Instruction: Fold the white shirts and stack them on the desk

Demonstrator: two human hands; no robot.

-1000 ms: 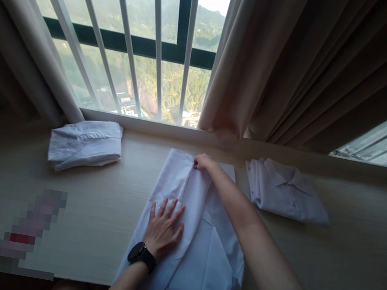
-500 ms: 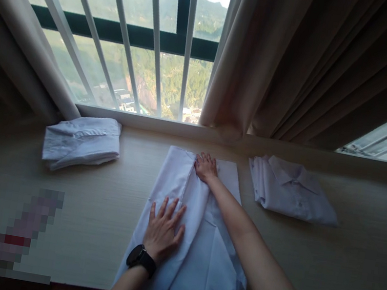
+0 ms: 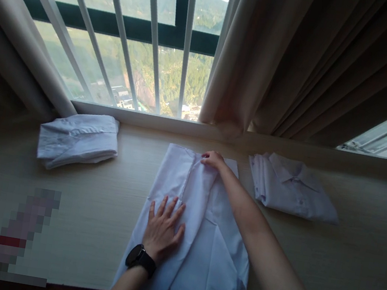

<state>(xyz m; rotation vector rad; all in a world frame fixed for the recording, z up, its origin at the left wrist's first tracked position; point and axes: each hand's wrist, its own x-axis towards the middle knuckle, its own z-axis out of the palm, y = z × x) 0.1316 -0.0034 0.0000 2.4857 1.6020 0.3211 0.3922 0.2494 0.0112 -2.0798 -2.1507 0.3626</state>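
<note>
Wide pale wood sill (image 3: 343,269) under a barred window (image 3: 123,29), hills outside, beige curtain (image 3: 304,59) drawn over the right part.

White shirt (image 3: 211,262) lies mid-sill, long axis running away from the person, near end hanging over the front edge. Left side panel is folded in over the middle.

Left hand (image 3: 163,229): flat on the folded panel, fingers spread, palm down, pressing cloth to the sill. Not gripping anything. Black watch (image 3: 140,258) on that wrist.

Right hand (image 3: 213,159): at the far end of the shirt, on the top of the fold line. Fingers curled down onto the cloth; looks like a pinch on the edge, but the fingertips are too small to tell for sure. Forearm crosses over the shirt's right half.

Folded white shirt (image 3: 77,140) far left, just below the window frame, well apart from the hands. Another folded shirt (image 3: 292,187), collar up, to the right, near the right hand but not touching.

Blurred patch (image 3: 18,234) at front left, contents unreadable.
</note>
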